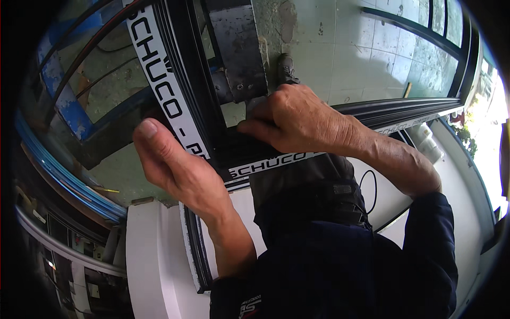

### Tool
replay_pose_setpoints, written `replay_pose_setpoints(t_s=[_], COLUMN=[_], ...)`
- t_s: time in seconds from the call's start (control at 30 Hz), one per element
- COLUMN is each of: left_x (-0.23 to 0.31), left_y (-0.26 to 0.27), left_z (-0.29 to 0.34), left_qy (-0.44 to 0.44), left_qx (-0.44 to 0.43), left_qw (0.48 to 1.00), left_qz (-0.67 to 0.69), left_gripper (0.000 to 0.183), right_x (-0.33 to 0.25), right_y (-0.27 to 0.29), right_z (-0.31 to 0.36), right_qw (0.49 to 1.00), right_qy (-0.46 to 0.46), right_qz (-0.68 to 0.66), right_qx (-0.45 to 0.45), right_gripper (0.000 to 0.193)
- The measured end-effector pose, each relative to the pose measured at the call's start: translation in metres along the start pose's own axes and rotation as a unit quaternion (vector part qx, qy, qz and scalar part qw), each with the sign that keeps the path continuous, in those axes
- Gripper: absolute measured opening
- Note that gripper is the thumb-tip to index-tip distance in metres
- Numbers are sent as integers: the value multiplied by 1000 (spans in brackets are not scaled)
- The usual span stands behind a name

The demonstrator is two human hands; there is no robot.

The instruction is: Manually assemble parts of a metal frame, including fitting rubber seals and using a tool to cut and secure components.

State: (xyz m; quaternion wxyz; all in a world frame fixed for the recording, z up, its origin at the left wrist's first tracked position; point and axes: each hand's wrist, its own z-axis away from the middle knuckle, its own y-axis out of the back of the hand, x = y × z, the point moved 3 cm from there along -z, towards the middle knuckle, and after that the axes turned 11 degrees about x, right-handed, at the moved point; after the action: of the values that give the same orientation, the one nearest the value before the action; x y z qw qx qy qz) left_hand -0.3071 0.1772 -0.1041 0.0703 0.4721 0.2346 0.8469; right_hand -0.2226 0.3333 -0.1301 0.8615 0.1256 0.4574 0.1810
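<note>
A black aluminium profile frame (213, 139) with white printed protective strips lies before me, one corner between my hands. My right hand (300, 117) is at the inside of this corner, its fingers bent and pressed together over the near profile. Whatever it pinches is hidden under the fingers. My left hand (183, 173) is beside the outer edge of the left profile, thumb raised toward the far side. Its other fingers are mostly hidden behind the thumb and palm.
A dark metal block (236, 50) stands inside the frame near the corner. Blue-painted supports (69, 109) and dark cables (79, 45) are at the left. A shoe (287, 68) rests on the tiled floor (319, 58). White panels (154, 255) stand near my body.
</note>
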Motion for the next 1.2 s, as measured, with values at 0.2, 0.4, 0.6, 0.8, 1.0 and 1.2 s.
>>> replay_pose_setpoints(t_s=[0.2, 0.4, 0.6, 0.8, 1.0, 1.2], left_x=[-2, -1, 1, 1, -2, 1], left_y=[4, 7, -3, -10, -8, 13], left_z=[-2, -1, 7, 6, 6, -11], left_qy=[-10, -35, -54, -80, -94, -169], left_qx=[17, -14, 54, -22, 1, -52], left_qw=[1000, 998, 994, 994, 996, 978], left_qz=[20, 45, 79, 67, 5, -108], left_gripper=[84, 62, 52, 47, 65, 54], right_x=[22, 115, 81, 45, 45, 77], right_y=[30, 102, 73, 53, 27, 83], right_z=[34, 113, 64, 38, 38, 117], right_qw=[992, 975, 992, 997, 988, 956], right_qy=[17, -191, -126, -78, -19, 11], right_qz=[54, 55, -5, 9, 89, -1], right_qx=[112, 99, 14, 9, 127, 292], right_gripper=[38, 32, 40, 42, 52, 42])
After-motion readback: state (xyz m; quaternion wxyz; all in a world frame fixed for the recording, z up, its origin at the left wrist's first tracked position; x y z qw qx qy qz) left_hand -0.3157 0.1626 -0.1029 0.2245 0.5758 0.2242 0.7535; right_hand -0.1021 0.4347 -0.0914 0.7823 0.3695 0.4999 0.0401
